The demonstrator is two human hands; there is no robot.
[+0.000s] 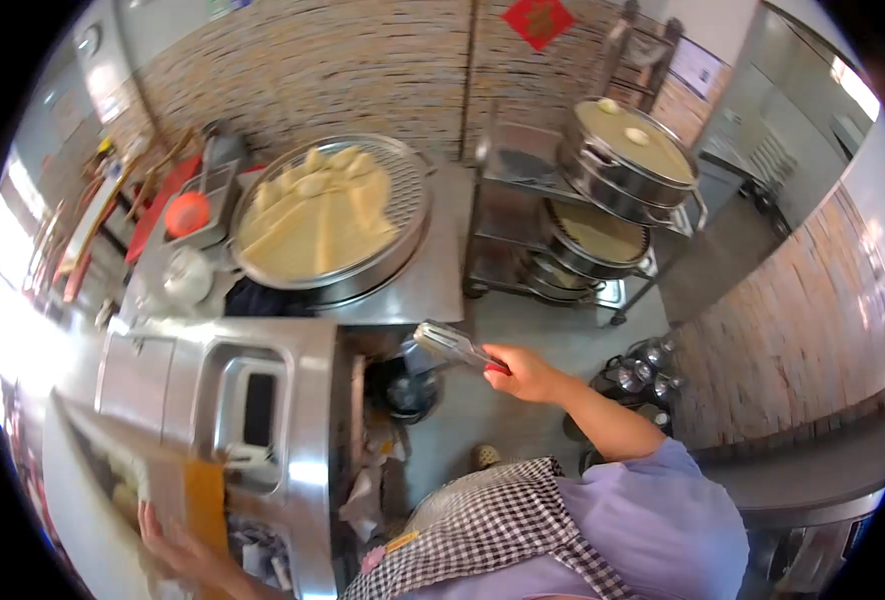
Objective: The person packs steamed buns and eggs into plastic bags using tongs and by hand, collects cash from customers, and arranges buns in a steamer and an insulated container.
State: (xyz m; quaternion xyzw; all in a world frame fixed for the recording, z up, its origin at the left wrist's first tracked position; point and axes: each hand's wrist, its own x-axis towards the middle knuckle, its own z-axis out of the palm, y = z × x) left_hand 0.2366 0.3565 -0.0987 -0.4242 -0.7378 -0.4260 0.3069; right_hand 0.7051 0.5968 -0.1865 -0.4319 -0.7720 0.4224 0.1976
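Silver tongs (447,343) with a red grip (496,368) gleam beside a black-and-white checked apron (497,510), worn over a lavender shirt (662,505) and dotted with a pink flower (373,559) and an orange-yellow clip (402,541). On the silver table (444,235), a silver steamer (417,205) carries pale yellow cloth (307,240) and cream-coloured buns (312,184), near a bright orange ladle (187,213) and black fabric (257,300). Behind, a wall (312,60) patterned in tan, cream and grey stone-like bands bears a red diamond (539,22) with a gold motif. An amber panel (205,500) glows near the silver sink (307,430), above a grey floor (462,425).
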